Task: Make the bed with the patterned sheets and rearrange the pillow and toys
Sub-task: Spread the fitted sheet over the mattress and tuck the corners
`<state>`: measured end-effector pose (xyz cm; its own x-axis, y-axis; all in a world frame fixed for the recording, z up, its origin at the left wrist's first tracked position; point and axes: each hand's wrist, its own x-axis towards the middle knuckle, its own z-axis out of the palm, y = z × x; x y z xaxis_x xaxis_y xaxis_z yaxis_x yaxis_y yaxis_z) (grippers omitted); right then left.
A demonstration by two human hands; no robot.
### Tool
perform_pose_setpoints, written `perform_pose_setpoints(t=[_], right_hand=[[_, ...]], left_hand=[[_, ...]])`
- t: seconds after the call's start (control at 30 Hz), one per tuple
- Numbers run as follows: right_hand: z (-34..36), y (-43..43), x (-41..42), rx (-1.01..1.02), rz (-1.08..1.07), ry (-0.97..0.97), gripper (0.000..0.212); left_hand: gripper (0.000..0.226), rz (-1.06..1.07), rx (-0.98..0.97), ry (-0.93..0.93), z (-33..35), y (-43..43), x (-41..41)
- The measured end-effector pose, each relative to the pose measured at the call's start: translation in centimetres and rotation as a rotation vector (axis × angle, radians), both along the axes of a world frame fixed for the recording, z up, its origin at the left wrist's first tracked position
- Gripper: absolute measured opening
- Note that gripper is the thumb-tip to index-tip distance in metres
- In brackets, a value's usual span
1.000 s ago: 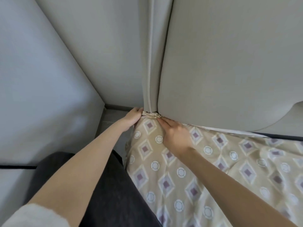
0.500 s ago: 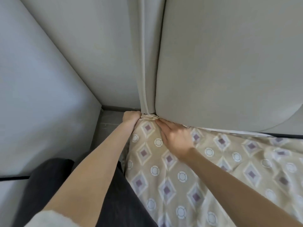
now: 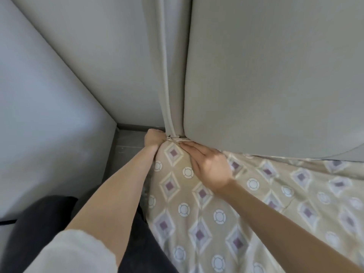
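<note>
The patterned sheet (image 3: 197,205), beige with purple diamonds and white rings, covers the mattress and fills the picture from 3 o'clock to 6 o'clock. Its corner lies near the centre, just under the lower edge of the padded headboard (image 3: 271,75), which takes the part from 12 to 3 o'clock.

The left hand (image 3: 154,139) is at the 9 o'clock side of this corner. Its fingers are curled into a fist and they grip the bunched edge of the sheet where it meets the headboard. The right hand (image 3: 209,166) lies on top of the sheet at the 4 o'clock side of the corner. Its fingers (image 3: 189,147) are straight and close together; they press flat on the cloth and point to the corner, toward 10 o'clock. The two hands are near each other but do not touch.

At 9 o'clock stands a grey wall (image 3: 49,115), and a strip of grey floor (image 3: 130,142) shows beside the left hand. At 7 o'clock I see dark trousers (image 3: 35,229) and a white sleeve (image 3: 72,253) on the left arm.
</note>
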<state>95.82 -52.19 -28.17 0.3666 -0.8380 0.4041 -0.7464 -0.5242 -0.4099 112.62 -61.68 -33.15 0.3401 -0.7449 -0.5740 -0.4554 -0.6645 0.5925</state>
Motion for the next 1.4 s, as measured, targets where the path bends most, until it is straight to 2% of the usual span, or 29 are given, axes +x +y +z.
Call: perform_pose_setpoints(t=[0.07, 0.17, 0.37, 0.43, 0.53, 0.63, 0.73, 0.8, 0.87, 1.0, 1.13, 1.23, 1.33, 1.4], right_hand=[[0.1, -0.1, 0.0, 0.026, 0.001, -0.001, 0.039], [0.3, -0.1, 0.0, 0.097, 0.007, -0.011, 0.039], [0.7, 0.2, -0.3, 0.209, 0.013, -0.005, 0.044], [1.2, 0.5, -0.3, 0.21, 0.032, 0.009, 0.048], [1.9, 1.5, -1.2, 0.225, 0.038, 0.018, 0.046], [2.4, 2.8, -3.8, 0.228, -0.088, 0.007, 0.034], [3.3, 4.4, -7.2, 0.162, -0.214, 0.024, 0.024], [4.0, 5.3, -9.7, 0.187, -0.333, 0.028, 0.021], [4.7, 6.3, -12.6, 0.245, -0.484, 0.002, 0.02], [5.8, 7.5, -18.3, 0.31, -0.733, 0.004, 0.026], [6.3, 7.8, -23.2, 0.394, -0.935, 0.009, 0.026], [6.6, 7.2, -25.7, 0.571, -1.018, 0.168, 0.025], [7.2, 6.6, -27.1, 0.725, -0.972, 0.362, 0.037], [7.6, 5.8, -27.7, 0.744, -0.933, 0.438, 0.035]], left_hand=[[0.023, -0.006, 0.008, -0.02, 0.3, 0.0, 0.0], [0.02, -0.062, 0.003, -0.059, 0.8, 0.2, 0.0], [0.031, -0.209, 0.055, -0.109, 2.3, 1.8, 0.9], [0.036, -0.223, 0.01, -0.177, 3.8, 2.6, 1.1], [0.029, -0.25, -0.159, -0.227, 5.9, 4.2, 0.9], [0.023, -0.257, -0.292, -0.208, 8.1, 6.4, -0.5], [0.019, -0.314, -0.314, -0.157, 9.7, 9.0, -3.0], [0.016, -0.363, -0.347, -0.177, 10.3, 10.6, -4.8], [0.022, -0.424, -0.394, -0.177, 10.9, 12.0, -7.1], [0.017, -0.639, -0.455, -0.073, 11.2, 13.6, -11.8], [0.022, -0.89, -0.53, -0.03, 11.6, 13.9, -16.2], [0.025, -1.009, -0.552, -0.027, 11.8, 14.2, -18.5], [0.029, -1.123, -0.565, -0.054, 11.9, 14.4, -20.3], [0.031, -1.17, -0.583, -0.065, 12.1, 14.4, -21.2]])
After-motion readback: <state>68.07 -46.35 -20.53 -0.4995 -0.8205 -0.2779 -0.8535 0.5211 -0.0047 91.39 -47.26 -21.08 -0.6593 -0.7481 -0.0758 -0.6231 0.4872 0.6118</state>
